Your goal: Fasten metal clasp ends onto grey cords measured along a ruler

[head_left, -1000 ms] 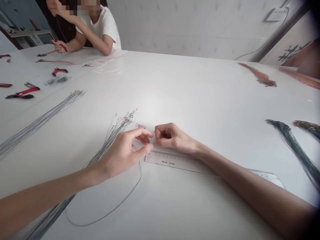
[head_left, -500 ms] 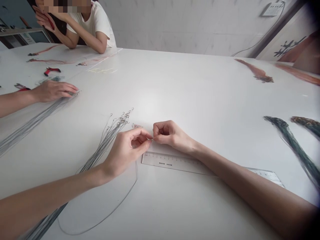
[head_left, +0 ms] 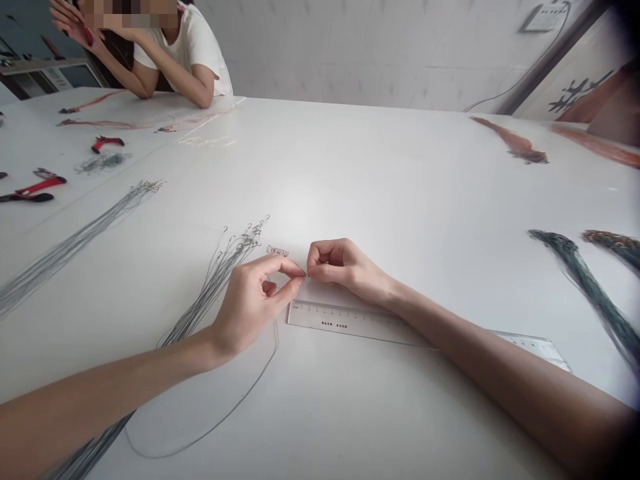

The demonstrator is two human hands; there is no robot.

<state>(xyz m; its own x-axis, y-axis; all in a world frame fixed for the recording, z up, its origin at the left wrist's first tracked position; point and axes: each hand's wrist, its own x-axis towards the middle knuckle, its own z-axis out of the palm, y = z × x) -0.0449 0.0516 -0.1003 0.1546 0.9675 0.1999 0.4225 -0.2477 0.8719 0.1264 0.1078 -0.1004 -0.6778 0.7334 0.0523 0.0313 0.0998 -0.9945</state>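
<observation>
My left hand point(head_left: 255, 300) is closed in a pinch, with a thin grey fishing line point(head_left: 250, 393) trailing from beneath it in a wide loop over the table. Its fingertips almost meet those of my right hand point(head_left: 335, 263), which is also pinched closed. A tiny dark bit shows between the two hands, too small to make out. Under and in front of my right hand lies a clear ruler point(head_left: 360, 327), partly covered by the forearm. To the left, a bundle of grey lines with small hooks point(head_left: 213, 287) passes beneath my left forearm. A small printed packet point(head_left: 277, 251) lies just beyond my left fingers.
Another hooked line bundle point(head_left: 100, 213) lies at the left, near red-handled pliers point(head_left: 43, 187) and more pliers point(head_left: 107, 143). Dark bundles point(head_left: 575, 273) and a reddish bundle point(head_left: 515, 141) rest at the right. A person in a white shirt point(head_left: 200, 47) leans on the far table edge.
Another person's hand at the left has withdrawn from the far line bundle, uncovering the pliers. My hands stay pinched together, almost unmoved.
</observation>
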